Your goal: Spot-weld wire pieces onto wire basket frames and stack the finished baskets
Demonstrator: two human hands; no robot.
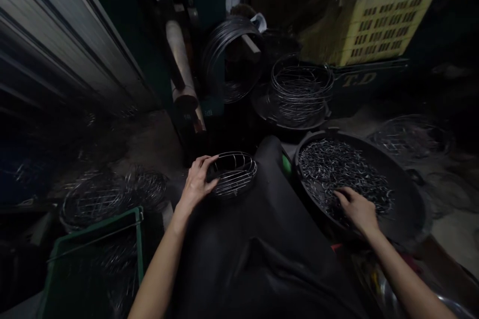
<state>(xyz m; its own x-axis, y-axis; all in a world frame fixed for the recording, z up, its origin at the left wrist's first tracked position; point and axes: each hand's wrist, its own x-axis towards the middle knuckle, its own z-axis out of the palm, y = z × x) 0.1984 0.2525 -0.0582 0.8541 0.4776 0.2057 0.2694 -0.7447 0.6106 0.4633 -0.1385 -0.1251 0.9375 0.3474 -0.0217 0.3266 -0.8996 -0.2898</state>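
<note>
A round wire basket (235,179) rests over my lap at the middle of the head view. My left hand (200,179) grips its left rim between thumb and fingers. To the right, a wide dark pan (407,209) holds a heap of small metal wire pieces (344,169). My right hand (355,207) is over the heap, its fingertips bent down to the pieces with thumb and fingers close together. Whatever is between those fingertips is too small to make out.
A green crate (140,239) stands at lower left beside tangled wire racks (97,199). Wire rings (301,87) lie in a second pan behind. Farther back are a wire coil (215,55), a wooden-handled tool (179,55) and a yellow crate (385,25).
</note>
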